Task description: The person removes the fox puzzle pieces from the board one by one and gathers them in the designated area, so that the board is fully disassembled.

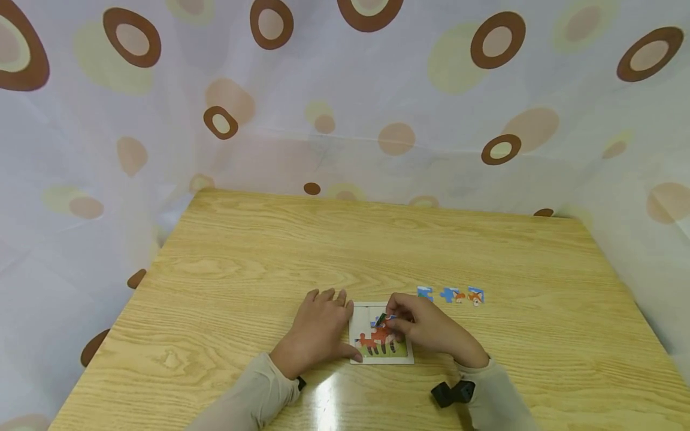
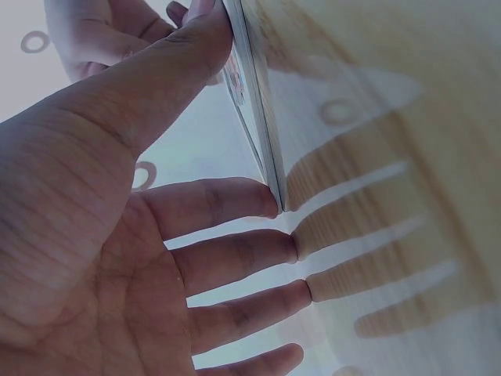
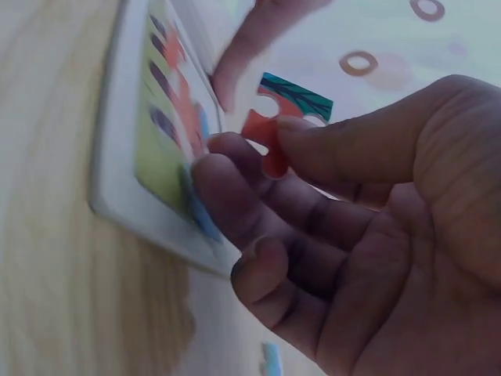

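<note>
A white-framed jigsaw puzzle (image 1: 383, 360) lies on the table, partly filled with pieces showing an orange animal with dark legs on green. My right hand (image 1: 431, 323) is above its right side and pinches an orange puzzle piece (image 3: 270, 129) with a green, dark-lined edge between thumb and fingers. In the right wrist view that piece is apart from the frame. My left hand (image 1: 320, 329) rests at the frame's left side, fingers straight and spread on the table. Its thumb (image 2: 207, 47) touches the frame's edge.
Three loose pieces lie in a row beyond my right hand: a blue one (image 1: 424, 292), a blue and orange one (image 1: 451, 295), and one with an animal's face (image 1: 476, 296). The wooden table (image 1: 269, 251) meets a dotted curtain (image 1: 350, 161) at the back.
</note>
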